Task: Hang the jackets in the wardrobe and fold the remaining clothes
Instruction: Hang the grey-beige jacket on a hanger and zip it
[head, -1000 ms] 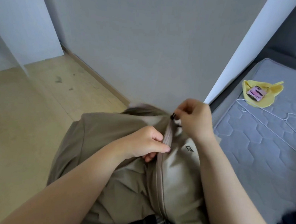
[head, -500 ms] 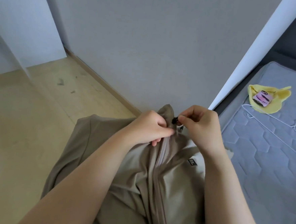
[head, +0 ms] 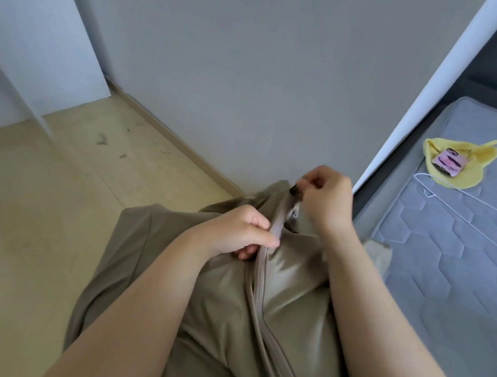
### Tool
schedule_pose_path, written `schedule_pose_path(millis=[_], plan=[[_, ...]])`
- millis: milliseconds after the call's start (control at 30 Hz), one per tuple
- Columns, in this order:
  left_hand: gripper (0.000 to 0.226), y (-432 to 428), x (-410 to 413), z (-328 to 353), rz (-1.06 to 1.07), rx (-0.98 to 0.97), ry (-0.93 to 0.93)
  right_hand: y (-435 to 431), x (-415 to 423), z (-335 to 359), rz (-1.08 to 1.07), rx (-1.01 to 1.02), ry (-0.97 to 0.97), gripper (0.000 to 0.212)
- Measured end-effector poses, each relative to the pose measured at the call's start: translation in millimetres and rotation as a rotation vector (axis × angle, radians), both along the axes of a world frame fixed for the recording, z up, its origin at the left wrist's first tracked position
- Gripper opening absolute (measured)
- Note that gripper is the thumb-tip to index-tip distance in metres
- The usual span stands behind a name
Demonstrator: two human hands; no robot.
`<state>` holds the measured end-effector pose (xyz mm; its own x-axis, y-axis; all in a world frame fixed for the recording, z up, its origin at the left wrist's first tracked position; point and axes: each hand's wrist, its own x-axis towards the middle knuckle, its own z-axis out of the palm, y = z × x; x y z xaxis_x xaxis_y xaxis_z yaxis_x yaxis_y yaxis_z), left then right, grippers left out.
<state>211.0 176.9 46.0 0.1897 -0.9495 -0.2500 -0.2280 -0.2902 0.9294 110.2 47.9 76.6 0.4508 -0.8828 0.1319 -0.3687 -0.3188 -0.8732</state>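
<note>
A khaki zip-up jacket (head: 209, 312) hangs in front of me, low in the view, its zip closed along most of the front. My left hand (head: 238, 234) grips the fabric beside the zip just below the collar. My right hand (head: 326, 199) pinches the small black zipper pull (head: 294, 189) at the top of the collar. The lower part of the jacket is cut off by the frame's bottom edge.
A grey wardrobe panel (head: 249, 70) stands straight ahead over a light wood floor (head: 34, 202). At right lies a grey quilted mattress (head: 456, 276) with a yellow cloth (head: 479, 157), a pink phone (head: 449, 161) on it, and white wire hangers (head: 470, 201).
My right hand has pulled the zipper pull up to the collar top. My left hand slid back down along the zip. The view shifted slightly.
</note>
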Motion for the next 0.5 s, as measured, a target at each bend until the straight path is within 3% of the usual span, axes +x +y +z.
schedule_pose_path(millis=[200, 367, 500], plan=[[0.040, 2, 8, -1, 0.029, 0.044, -0.085, -5, 29, 2, 0.021, 0.037, -0.134, 0.017], [0.046, -9, 33, 8, 0.280, -0.058, -0.220, 7, 27, -16, -0.071, 0.043, -0.255, 0.018], [0.034, -30, 38, 7, 0.197, 0.012, -0.151, 9, 25, -19, -0.061, 0.030, -0.288, 0.019]])
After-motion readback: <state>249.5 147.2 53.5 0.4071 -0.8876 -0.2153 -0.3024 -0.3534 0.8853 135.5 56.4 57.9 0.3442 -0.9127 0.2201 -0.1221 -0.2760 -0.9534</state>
